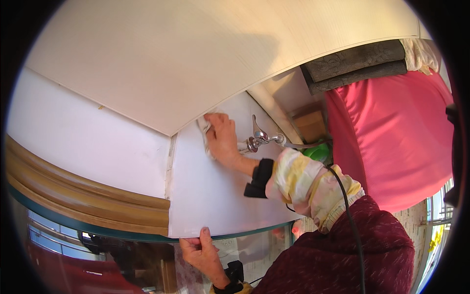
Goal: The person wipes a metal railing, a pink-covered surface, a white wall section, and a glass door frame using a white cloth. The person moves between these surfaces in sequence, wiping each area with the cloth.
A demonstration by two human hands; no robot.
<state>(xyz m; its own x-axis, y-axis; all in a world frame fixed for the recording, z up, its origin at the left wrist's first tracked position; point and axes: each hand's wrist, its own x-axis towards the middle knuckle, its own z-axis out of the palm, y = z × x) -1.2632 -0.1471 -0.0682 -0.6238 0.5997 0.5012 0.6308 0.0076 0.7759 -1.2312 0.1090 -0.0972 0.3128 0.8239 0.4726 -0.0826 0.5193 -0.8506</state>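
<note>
Head view: your right hand (223, 139) is on the white panel (205, 196), its fingers bent and grasping a pale cloth (203, 128). The cloth is bunched under the hand, showing mainly along its left side, against the panel and close to the lower corner of the large cream board (147, 63). Just to the right of this hand, the chrome tap (262, 137) has its lever raised. A green object (317, 152), partly hidden by your patterned sleeve (298, 179), sits beyond it, near a brown box (311, 126).

Your left hand (201, 252) is at the panel's lower edge, thumb extended upward across the dark green rim (117, 235), the other fingers partly curled below. Cannot tell whether these fingers grip the rim or only rest there. Brown moulding (88, 188) runs along the rim, to the left of this hand. A black band (262, 179) circles your right wrist; a black cable (350, 230) crosses the sleeve. Far right: a pink cover (391, 137), with dark grey folded fabric (360, 61) above it.
</note>
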